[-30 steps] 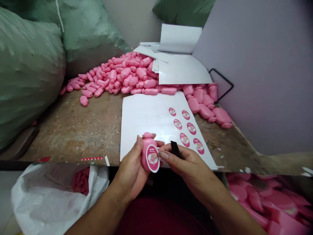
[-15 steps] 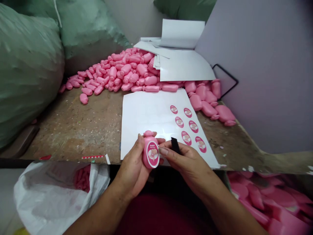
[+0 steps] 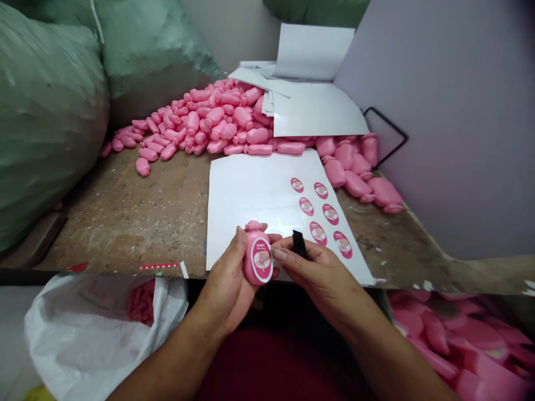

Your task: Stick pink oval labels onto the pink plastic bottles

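A small pink toy bottle (image 3: 252, 267) with an oval pink-and-white "BABY" sticker (image 3: 262, 259) on its front stands nearly upright in my left hand (image 3: 228, 278), whose fingers are wrapped round it. Close beside it, my right hand (image 3: 320, 270) is closed, with thumb and finger touching the sticker's right edge. A flat black strip (image 3: 298, 244) sticks up from between the right fingers; its lower end is hidden. Below and beyond both hands lies a white sticker sheet (image 3: 246, 189) with several oval stickers left of its right edge.
A pile of pink bottles (image 3: 217, 117) covers the back of the wooden table (image 3: 121, 211). White sheets (image 3: 317, 108) rest on it, near a black wire stand (image 3: 390, 125). Green sacks (image 3: 45, 122) stand left. A white bag (image 3: 87, 328) and more pink pieces (image 3: 463, 340) sit below.
The hands and bottle have barely moved. The upright white sheet at the back leans slightly higher and farther right.
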Motion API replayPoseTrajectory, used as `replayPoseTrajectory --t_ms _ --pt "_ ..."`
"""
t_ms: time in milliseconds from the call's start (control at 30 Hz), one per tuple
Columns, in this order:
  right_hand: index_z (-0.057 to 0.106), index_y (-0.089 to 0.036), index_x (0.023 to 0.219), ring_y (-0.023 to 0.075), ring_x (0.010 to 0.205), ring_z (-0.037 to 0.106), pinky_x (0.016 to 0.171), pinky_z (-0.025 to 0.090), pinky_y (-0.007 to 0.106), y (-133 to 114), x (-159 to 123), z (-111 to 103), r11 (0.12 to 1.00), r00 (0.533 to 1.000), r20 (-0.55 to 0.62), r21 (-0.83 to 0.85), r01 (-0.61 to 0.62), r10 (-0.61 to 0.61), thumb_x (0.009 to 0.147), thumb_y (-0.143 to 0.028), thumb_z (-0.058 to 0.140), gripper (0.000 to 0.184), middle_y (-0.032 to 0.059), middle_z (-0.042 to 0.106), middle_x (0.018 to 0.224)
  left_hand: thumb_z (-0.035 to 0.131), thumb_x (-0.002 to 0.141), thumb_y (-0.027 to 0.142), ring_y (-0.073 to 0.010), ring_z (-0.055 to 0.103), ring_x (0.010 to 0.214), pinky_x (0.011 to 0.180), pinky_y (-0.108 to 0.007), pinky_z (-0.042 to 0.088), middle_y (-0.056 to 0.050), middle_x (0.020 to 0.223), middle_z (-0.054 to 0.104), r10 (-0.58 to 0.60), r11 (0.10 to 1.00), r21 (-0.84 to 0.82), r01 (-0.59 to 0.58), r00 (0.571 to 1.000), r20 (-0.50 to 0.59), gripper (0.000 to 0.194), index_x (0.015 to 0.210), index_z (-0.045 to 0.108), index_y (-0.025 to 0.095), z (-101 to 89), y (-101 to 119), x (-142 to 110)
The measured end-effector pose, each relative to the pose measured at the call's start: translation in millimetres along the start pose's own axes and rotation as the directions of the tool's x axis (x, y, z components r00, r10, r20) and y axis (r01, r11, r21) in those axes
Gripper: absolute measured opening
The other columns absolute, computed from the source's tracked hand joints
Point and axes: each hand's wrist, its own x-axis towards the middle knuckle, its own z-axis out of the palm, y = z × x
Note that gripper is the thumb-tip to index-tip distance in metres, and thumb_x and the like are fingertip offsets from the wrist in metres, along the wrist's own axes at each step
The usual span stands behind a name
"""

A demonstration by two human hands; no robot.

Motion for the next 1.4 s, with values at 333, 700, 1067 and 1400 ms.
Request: replayPoseTrajectory --t_ms 333,700,1067,1400 --pt "0.069 -0.019 0.079 0.0152 0.074 0.057 0.075 0.049 0.031 4.0 -1.1 -3.0 1.0 1.0 0.026 -0.003 -0.014 0.014 0.075 -0.044 0.081 0.028 -0.0008 0.063 0.077 0.058 0.094 0.048 -0.0126 0.063 0.079 0.07 -0.025 0.048 -0.005 0.095 0.068 -0.062 0.994 -0.087 0.066 0.997 0.042 0.034 0.106 0.065 0.017 -1.1 -0.6 2.2" --pt "0.07 -0.018 0.078 0.0144 0.074 0.057 0.073 0.049 0.029 5.5 1.6 -0.8 1.0 1.0 -0.01 0.03 -0.003 0.003 0.071 -0.044 0.084 0.03 0.0008 0.065 0.081 0.044 0.101 0.045 -0.0162 0.066 0.09 0.083 -0.03 0.049 -0.008 0.099 0.07 -0.027 0.996 -0.082 0.026 1.0 -0.011 0.036 0.106 0.065 0.017 1.7 -0.4 0.9" --pt "0.07 -0.019 0.075 0.0147 0.079 0.059 0.077 0.048 0.029 4.8 1.6 0.0 1.0 1.0 -0.012 0.024 0.005 -0.005 0.073 -0.042 0.083 0.026 0.0 0.069 0.084 0.046 0.1 0.046 -0.0168 0.067 0.095 0.094 -0.032 0.048 -0.007 0.099 0.07 0.007 0.999 -0.046 -0.007 1.0 -0.006 0.035 0.108 0.064 0.018 -0.6 -1.2 2.0" --pt "0.074 -0.02 0.078 0.0122 0.077 0.058 0.074 0.046 0.025 7.5 3.4 -2.2 0.997 1.0 0.014 0.068 -0.027 0.027 0.072 -0.041 0.085 0.025 -0.0007 0.069 0.084 0.04 0.102 0.043 -0.0141 0.065 0.088 0.088 -0.029 0.047 -0.008 0.098 0.068 -0.026 0.996 -0.088 0.027 1.0 0.012 0.037 0.107 0.062 0.014 -0.7 0.2 3.3"
